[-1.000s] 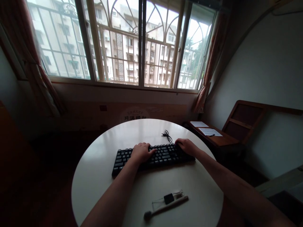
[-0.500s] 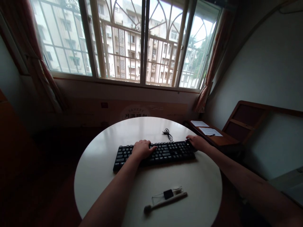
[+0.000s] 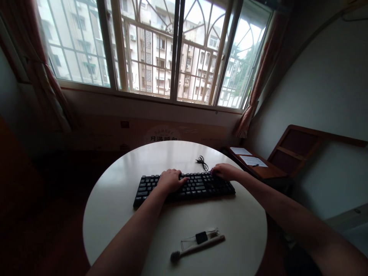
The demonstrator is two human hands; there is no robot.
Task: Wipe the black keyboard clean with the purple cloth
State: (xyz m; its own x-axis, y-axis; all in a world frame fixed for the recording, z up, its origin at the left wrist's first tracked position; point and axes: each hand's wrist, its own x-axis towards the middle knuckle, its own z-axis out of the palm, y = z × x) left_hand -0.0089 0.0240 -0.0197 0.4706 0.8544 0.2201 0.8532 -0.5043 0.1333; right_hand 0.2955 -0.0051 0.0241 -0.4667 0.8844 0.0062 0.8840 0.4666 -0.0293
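A black keyboard lies across the white round table. My left hand rests on its left half, thumb stretched over the keys and fingers bent over the far edge, holding it. Over the right part of the keys, near the far edge, is my right hand, its fingers closed on a small purple thing that is mostly hidden. Just beyond the keyboard lies a coiled black cable. Nearer to me are a toothbrush-like brush with dark bristles and a wire-handled tool with a dark block.
The round table stands below a barred window. To the right, a wooden chair carries sheets of paper and a pen. A long printed box leans under the window, with curtains at the sides.
My right hand has moved left from the keyboard's right end onto its keys, and the purple thing now shows at its fingertips. My left hand stays in its place on the keyboard.
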